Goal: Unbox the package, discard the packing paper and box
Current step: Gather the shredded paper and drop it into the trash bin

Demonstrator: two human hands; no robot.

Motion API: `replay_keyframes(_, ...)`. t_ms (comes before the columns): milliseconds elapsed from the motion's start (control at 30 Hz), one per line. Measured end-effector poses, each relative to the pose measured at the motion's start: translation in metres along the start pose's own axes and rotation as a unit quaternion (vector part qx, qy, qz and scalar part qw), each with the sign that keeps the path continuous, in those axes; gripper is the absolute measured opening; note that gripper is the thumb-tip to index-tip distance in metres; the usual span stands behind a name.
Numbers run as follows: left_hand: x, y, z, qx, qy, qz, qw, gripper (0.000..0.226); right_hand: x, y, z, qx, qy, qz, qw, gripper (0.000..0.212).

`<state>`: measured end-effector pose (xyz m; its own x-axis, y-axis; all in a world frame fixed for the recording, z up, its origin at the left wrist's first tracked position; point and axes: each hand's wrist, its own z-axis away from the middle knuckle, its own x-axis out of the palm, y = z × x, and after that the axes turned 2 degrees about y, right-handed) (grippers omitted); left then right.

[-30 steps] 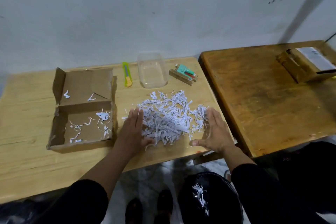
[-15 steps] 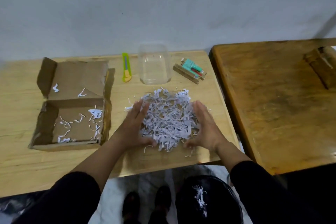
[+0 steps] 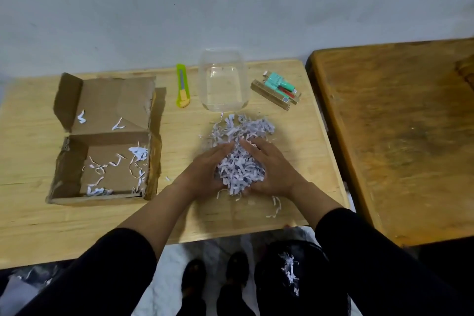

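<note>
Now your left hand [image 3: 205,172] and right hand [image 3: 272,169] cup a heap of shredded packing paper [image 3: 241,159] from either side, fingers curled in around it, fingertips nearly meeting over the top. Heap sits on the pale wooden worktop [image 3: 30,226], right of centre, near the front edge. More shreds spread out behind your fingers on the far side; a few loose strips [image 3: 275,206] lie just nearer than your right wrist.

Left of the hands: cardboard box [image 3: 102,141], open, lid flap folded back toward the wall, scattered paper strips on its floor and on the flap.

Far side, along the wall, left to right: a green and yellow utility knife [image 3: 183,88], a clear plastic container [image 3: 223,82] standing upright just beyond the heap, a small cluster of teal, red and tan items [image 3: 278,90]; what they are, you cannot tell.

Right: a second, darker wooden worktop [image 3: 400,136], butted close.

Below the front edge, by your shoes: a black bin bag [image 3: 272,277] with some shreds [image 3: 289,270] inside.
</note>
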<state>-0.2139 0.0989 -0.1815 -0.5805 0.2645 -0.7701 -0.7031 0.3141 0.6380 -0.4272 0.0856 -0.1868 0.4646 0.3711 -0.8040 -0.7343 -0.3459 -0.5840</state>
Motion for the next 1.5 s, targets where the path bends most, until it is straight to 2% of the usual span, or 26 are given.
replay_keyframes(267, -0.004, 0.009, 0.004, -0.042, 0.047, 0.040, 0.997, 0.046, 0.008, -0.018, 0.011, 0.033, 0.068, -0.063, 0.995, 0.069)
replay_keyframes(500, -0.023, 0.024, 0.009, -0.046, 0.049, 0.042, 0.997, 0.042, -0.006, -0.052, 0.025, 0.067, 0.121, -0.052, 0.989, 0.055)
replay_keyframes(567, -0.032, 0.030, 0.009, -0.040, 0.043, 0.040, 0.997, 0.039, -0.015, -0.065, 0.030, 0.087, 0.134, -0.042, 0.986, 0.044)
replay_keyframes(767, -0.073, 0.062, 0.008, 0.053, 0.030, 0.038, 0.997, 0.035, -0.049, -0.099, 0.050, 0.146, 0.178, -0.057, 0.971, 0.050)
replay_keyframes(867, -0.091, 0.086, 0.009, 0.044, -0.006, 0.076, 0.996, 0.042, -0.067, -0.115, 0.069, 0.168, 0.208, -0.042, 0.963, 0.050)
replay_keyframes(1033, -0.095, 0.137, 0.012, 0.112, -0.039, 0.109, 0.987, 0.041, -0.093, -0.132, 0.119, 0.206, 0.262, -0.044, 0.942, 0.050)
replay_keyframes(1233, -0.053, 0.204, 0.025, 0.164, -0.100, 0.128, 0.973, 0.041, -0.101, -0.127, 0.209, 0.276, 0.313, -0.037, 0.908, 0.049)
replay_keyframes(1333, -0.010, 0.233, 0.038, 0.183, -0.138, 0.127, 0.965, 0.040, -0.089, -0.116, 0.262, 0.308, 0.334, -0.030, 0.890, 0.047)
replay_keyframes(1500, 0.082, 0.248, 0.066, 0.179, -0.236, 0.122, 0.947, 0.043, -0.036, -0.083, 0.338, 0.380, 0.320, -0.065, 0.865, 0.046)
